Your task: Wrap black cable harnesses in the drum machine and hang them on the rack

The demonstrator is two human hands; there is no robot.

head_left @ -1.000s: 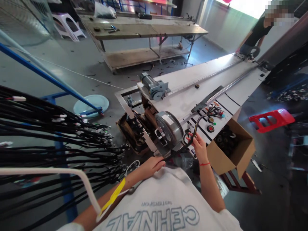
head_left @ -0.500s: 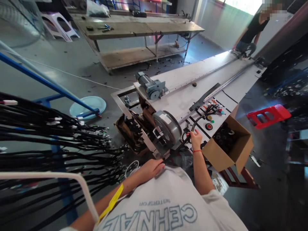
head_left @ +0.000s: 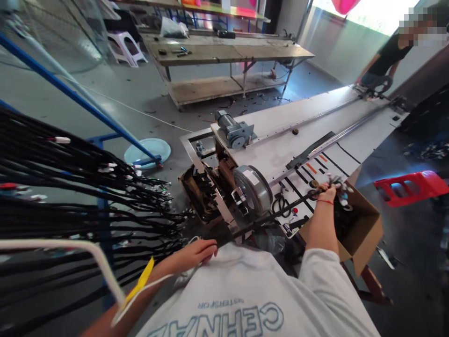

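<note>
right grip moved to connectors, cable drawn straighter

Bright window, grey floor

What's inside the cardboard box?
Dark items show inside the box, too shadowed to identify. The right hand, gripping the cable, and the connectors at its end cover part of the opening; whatever lies beneath the top items is hidden.
</note>
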